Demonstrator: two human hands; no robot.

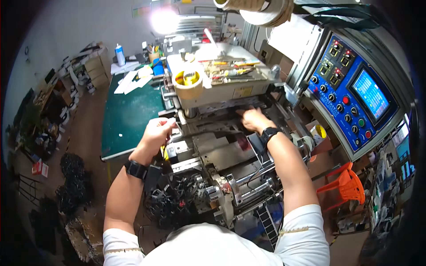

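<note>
Beside the green table's edge [127,149], left hand [157,133] pinched closed — right hand [255,120] over machine [217,148], grip unclear.

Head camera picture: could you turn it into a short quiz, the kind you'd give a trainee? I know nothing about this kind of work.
1. Multiple choice: which is nearer the blue rectangular control panel with a lit screen? (a) the person's bare left hand; (b) the person's bare right hand.
2. True or false: a black strap is worn at each wrist.
3. Fill in: the flat green tabletop lies toward the ____ side of the picture.

Key: 1. b; 2. true; 3. left.
</note>
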